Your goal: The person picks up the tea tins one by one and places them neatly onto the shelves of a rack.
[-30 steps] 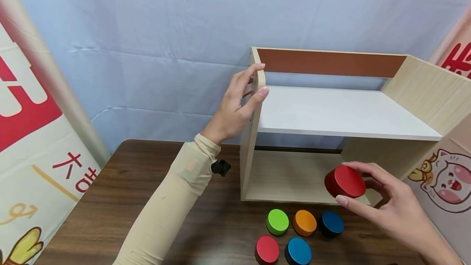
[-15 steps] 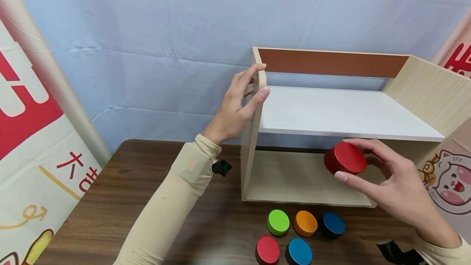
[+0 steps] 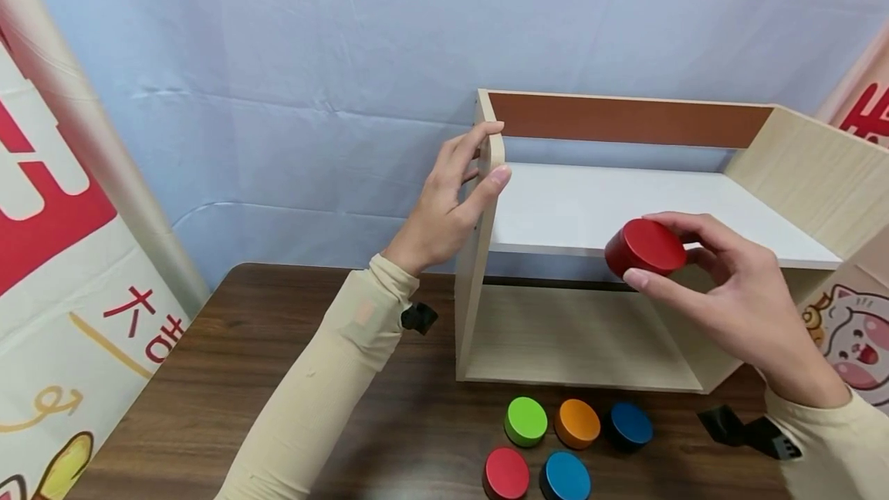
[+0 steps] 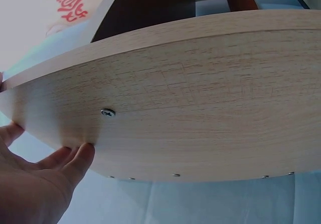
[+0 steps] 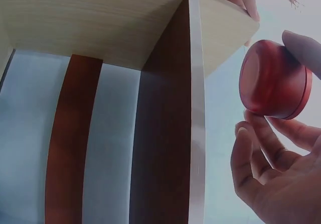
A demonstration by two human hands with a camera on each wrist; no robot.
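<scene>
— What is the right hand (image 3: 722, 292) doing, there at the right of the frame?

— It grips a round red wooden puck (image 3: 646, 248) between thumb and fingers, lifted off the desk and held at the front edge of the white middle board of the pale wooden shelf unit (image 3: 799, 168). In the right wrist view the red puck (image 5: 275, 79) sits at the upper right, a fingertip on its top rim and more fingers (image 5: 261, 148) curled under it.

— And the left hand (image 3: 451, 199)?

— It is clamped on the shelf unit's left side panel, near its top front corner, in the middle of the frame: fingers over the outer face, thumb on the front edge. The left wrist view shows fingertips (image 4: 80, 156) lying against the grained panel (image 4: 200, 98) just below a screw (image 4: 107, 113).

— What else lies about?

— On the dark wood-grain desk (image 3: 208, 376), at the lower centre just in front of the shelf unit, are five more pucks: a green one (image 3: 525, 420), an orange one (image 3: 577, 423) and a dark blue one (image 3: 628, 426) in a row, then a red one (image 3: 505, 474) and a lighter blue one (image 3: 564, 476) nearer the bottom edge. A blue cloth backdrop (image 3: 278, 60) hangs behind it all.
</scene>
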